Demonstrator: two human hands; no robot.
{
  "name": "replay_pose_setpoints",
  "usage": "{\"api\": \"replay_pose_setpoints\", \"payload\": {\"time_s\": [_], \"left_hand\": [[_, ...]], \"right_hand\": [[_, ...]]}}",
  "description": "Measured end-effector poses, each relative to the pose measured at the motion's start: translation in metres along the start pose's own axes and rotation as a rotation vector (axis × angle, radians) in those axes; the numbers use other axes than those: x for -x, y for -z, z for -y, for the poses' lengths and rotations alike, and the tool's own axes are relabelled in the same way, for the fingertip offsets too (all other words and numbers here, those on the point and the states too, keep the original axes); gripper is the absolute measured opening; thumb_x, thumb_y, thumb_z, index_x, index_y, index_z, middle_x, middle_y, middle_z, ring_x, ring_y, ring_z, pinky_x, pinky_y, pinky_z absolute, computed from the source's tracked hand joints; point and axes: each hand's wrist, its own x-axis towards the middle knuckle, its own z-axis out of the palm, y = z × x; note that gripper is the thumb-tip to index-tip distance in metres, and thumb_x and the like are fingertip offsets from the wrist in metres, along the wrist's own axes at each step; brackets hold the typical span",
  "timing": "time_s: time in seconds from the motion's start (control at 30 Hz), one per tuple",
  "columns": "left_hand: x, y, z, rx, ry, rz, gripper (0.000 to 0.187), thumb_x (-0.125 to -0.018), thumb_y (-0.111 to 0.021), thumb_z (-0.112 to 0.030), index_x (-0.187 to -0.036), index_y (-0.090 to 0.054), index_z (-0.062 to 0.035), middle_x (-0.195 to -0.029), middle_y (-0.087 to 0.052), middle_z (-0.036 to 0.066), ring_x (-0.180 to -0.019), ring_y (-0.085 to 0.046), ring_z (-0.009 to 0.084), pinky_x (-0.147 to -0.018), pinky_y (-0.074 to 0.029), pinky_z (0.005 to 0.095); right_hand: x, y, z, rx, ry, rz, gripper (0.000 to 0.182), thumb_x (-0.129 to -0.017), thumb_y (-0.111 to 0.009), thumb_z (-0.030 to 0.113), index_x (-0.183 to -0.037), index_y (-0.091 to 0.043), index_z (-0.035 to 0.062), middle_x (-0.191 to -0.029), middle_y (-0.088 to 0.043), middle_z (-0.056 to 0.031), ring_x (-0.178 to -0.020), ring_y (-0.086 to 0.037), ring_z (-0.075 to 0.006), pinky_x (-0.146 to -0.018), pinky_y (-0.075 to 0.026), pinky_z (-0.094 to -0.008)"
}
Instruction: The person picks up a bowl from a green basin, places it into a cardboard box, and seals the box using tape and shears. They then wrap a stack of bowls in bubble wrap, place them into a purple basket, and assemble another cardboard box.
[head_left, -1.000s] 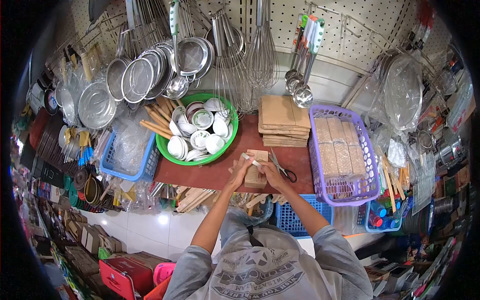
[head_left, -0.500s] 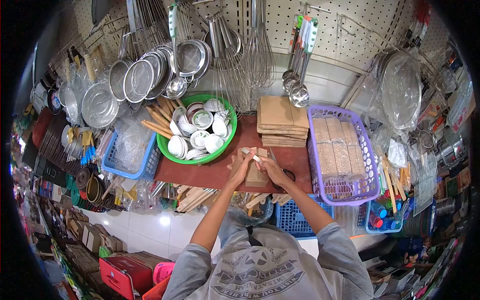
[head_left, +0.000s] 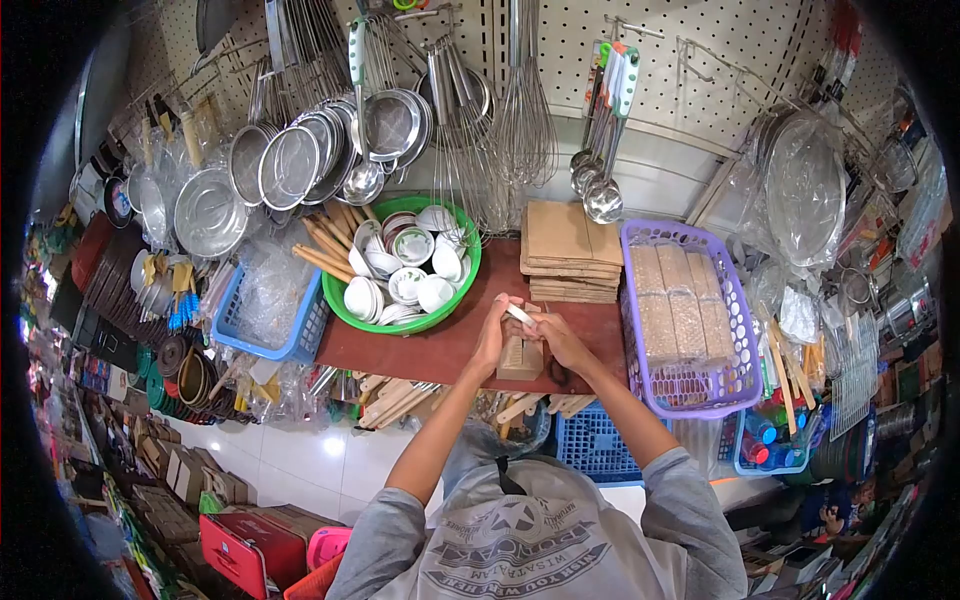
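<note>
Between my two hands is a small white object (head_left: 519,315), too small to make out well. My left hand (head_left: 491,335) has its fingers closed round its left end, and my right hand (head_left: 561,338) holds it from the right. Below them a brown cardboard piece (head_left: 518,360) lies on the reddish-brown tabletop (head_left: 430,352). Dark-handled scissors (head_left: 558,374) lie partly hidden under my right forearm. Behind my hands is a stack of flat brown cardboard (head_left: 572,240).
A green basin (head_left: 331,303) of white bowls and wooden-handled tools stands left. A purple basket (head_left: 752,385) with bubble-wrapped brown packs is right. Strainers (head_left: 289,167), whisks (head_left: 527,130) and ladles (head_left: 603,200) hang above. Blue baskets (head_left: 600,440) sit below the table edge.
Both hands have shifted slightly right, and the white object is now tilted between them. The whole view has moved a little, with shelf items appearing lower and further right.
</note>
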Motion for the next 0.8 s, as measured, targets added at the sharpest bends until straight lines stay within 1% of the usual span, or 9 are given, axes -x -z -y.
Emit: {"api": "replay_pose_setpoints", "payload": {"time_s": [0.07, 0.1, 0.13, 0.2, 0.3, 0.4, 0.53, 0.7, 0.8], "left_hand": [[-0.003, 0.003, 0.002, 0.033, 0.016, -0.044, 0.062, -0.100, -0.034, -0.061, -0.121, -0.051, -0.0050, -0.093, -0.060, 0.008, -0.074, -0.060, 0.0195, -0.074, -0.050, 0.0311], [-0.002, 0.003, 0.003, 0.050, 0.027, -0.066, 0.065, -0.100, -0.033, -0.063, -0.122, -0.050, -0.0050, -0.092, -0.060, 0.008, -0.072, -0.061, 0.0198, -0.072, -0.051, 0.0313], [-0.002, 0.003, 0.002, 0.124, 0.040, -0.062, 0.066, -0.099, -0.033, -0.064, -0.122, -0.050, -0.0049, -0.092, -0.060, 0.009, -0.069, -0.060, 0.0198, -0.070, -0.051, 0.0311], [0.000, 0.002, 0.002, 0.271, 0.070, -0.054, 0.069, -0.098, -0.033, -0.067, -0.123, -0.049, -0.0047, -0.090, -0.060, 0.009, -0.065, -0.059, 0.0197, -0.067, -0.051, 0.0308], [-0.003, 0.017, 0.021, 0.216, 0.052, 0.084, 0.058, -0.100, -0.037, -0.060, -0.123, -0.045, -0.0082, -0.093, -0.060, 0.011, -0.073, -0.061, 0.0196, -0.066, -0.049, 0.0307], [-0.002, 0.022, 0.032, -0.077, 0.046, 0.097, 0.054, -0.100, -0.042, -0.057, -0.124, -0.045, -0.0086, -0.096, -0.058, 0.008, -0.074, -0.059, 0.0179, -0.066, -0.047, 0.0290], [-0.005, 0.029, 0.034, -0.088, 0.094, 0.128, 0.051, -0.100, -0.045, -0.055, -0.123, -0.045, -0.0093, -0.099, -0.058, 0.007, -0.072, -0.056, 0.0157, -0.067, -0.046, 0.0282], [0.002, 0.023, 0.025, 0.002, 0.108, 0.061, 0.052, -0.099, -0.043, -0.058, -0.117, -0.048, -0.0087, -0.099, -0.059, 0.008, -0.066, -0.054, 0.0143, -0.065, -0.045, 0.0284], [0.000, 0.028, 0.021, 0.036, 0.176, 0.118, 0.054, -0.099, -0.043, -0.060, -0.116, -0.048, -0.0082, -0.097, -0.058, 0.008, -0.065, -0.054, 0.0144, -0.064, -0.045, 0.0281]], "right_hand": [[-0.001, 0.001, 0.005, -0.014, -0.035, 0.037, 0.021, -0.090, -0.038, 0.015, -0.077, -0.050, 0.0032, -0.076, -0.047, -0.0003, -0.072, -0.042, -0.0104, -0.068, -0.036, -0.0263], [0.001, -0.003, 0.021, -0.011, -0.042, 0.050, 0.021, -0.090, -0.038, 0.015, -0.077, -0.050, 0.0034, -0.076, -0.047, -0.0001, -0.072, -0.042, -0.0102, -0.068, -0.036, -0.0263], [0.000, -0.005, 0.030, -0.006, -0.046, 0.064, 0.021, -0.090, -0.039, 0.015, -0.076, -0.049, 0.0035, -0.075, -0.047, 0.0001, -0.072, -0.043, -0.0101, -0.068, -0.036, -0.0263], [-0.001, -0.004, 0.019, -0.006, -0.022, 0.074, 0.022, -0.090, -0.040, 0.016, -0.074, -0.048, 0.0040, -0.073, -0.046, 0.0010, -0.070, -0.042, -0.0099, -0.066, -0.036, -0.0258], [0.001, -0.008, 0.001, -0.026, -0.029, 0.020, 0.026, -0.091, -0.042, 0.020, -0.071, -0.048, 0.0046, -0.070, -0.045, 0.0022, -0.066, -0.041, -0.0099, -0.063, -0.035, -0.0256], [0.002, -0.004, -0.002, 0.038, -0.062, -0.035, 0.031, -0.093, -0.043, 0.023, -0.069, -0.047, 0.0048, -0.067, -0.045, 0.0026, -0.063, -0.041, -0.0100, -0.061, -0.034, -0.0262], [0.001, 0.008, -0.006, 0.065, -0.137, -0.019, 0.034, -0.095, -0.043, 0.026, -0.068, -0.047, 0.0052, -0.066, -0.046, 0.0022, -0.063, -0.042, -0.0100, -0.061, -0.035, -0.0275], [-0.002, 0.005, -0.003, 0.030, -0.109, -0.001, 0.035, -0.096, -0.043, 0.027, -0.067, -0.047, 0.0068, -0.065, -0.044, 0.0017, -0.063, -0.041, -0.0103, -0.062, -0.035, -0.0281], [-0.005, 0.007, -0.012, 0.032, -0.083, 0.030, 0.035, -0.096, -0.044, 0.027, -0.067, -0.045, 0.0076, -0.065, -0.042, 0.0026, -0.063, -0.040, -0.0099, -0.061, -0.034, -0.0280]]}}
